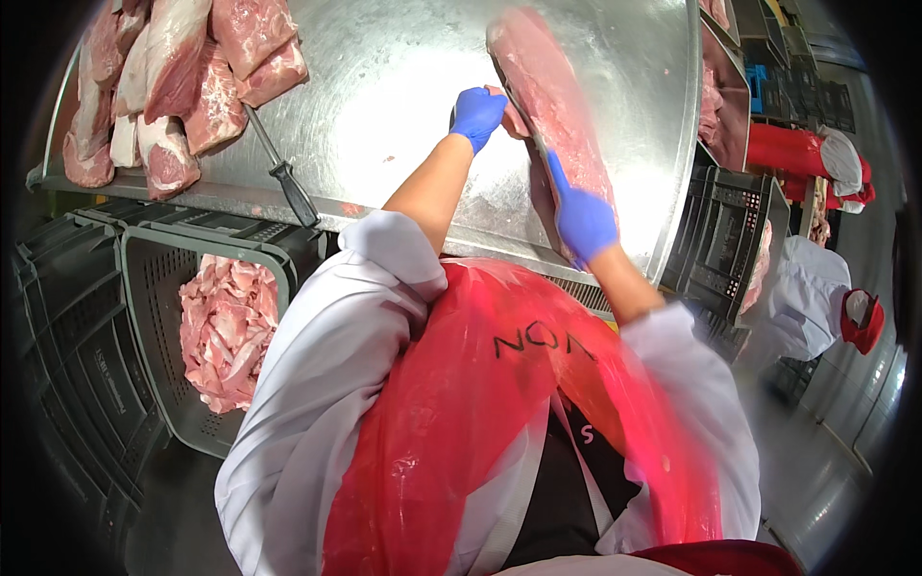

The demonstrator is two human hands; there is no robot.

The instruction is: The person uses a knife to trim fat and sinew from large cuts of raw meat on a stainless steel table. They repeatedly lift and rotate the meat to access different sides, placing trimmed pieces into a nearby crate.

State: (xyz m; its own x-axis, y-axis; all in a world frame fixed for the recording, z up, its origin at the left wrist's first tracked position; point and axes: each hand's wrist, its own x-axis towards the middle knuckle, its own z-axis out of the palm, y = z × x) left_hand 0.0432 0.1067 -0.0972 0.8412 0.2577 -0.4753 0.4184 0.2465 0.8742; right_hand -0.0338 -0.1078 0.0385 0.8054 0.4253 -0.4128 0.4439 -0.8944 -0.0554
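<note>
Pink meat slab (pixel 557 106) lying lengthwise, pointing away across steel tabletop (pixel 384 96).
Left hand (pixel 477 113) fingers pinching its fatty edge; right hand (pixel 583 221) fingers closed along its near end.

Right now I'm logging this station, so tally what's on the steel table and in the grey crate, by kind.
Meat slab held by left hand and right hand: 1
Meat pile on the table, pieces overlapping, no exact count: 1
Sharpening steel: 1
Heap of meat trimmings in the crate: 1
Total: 4
</note>
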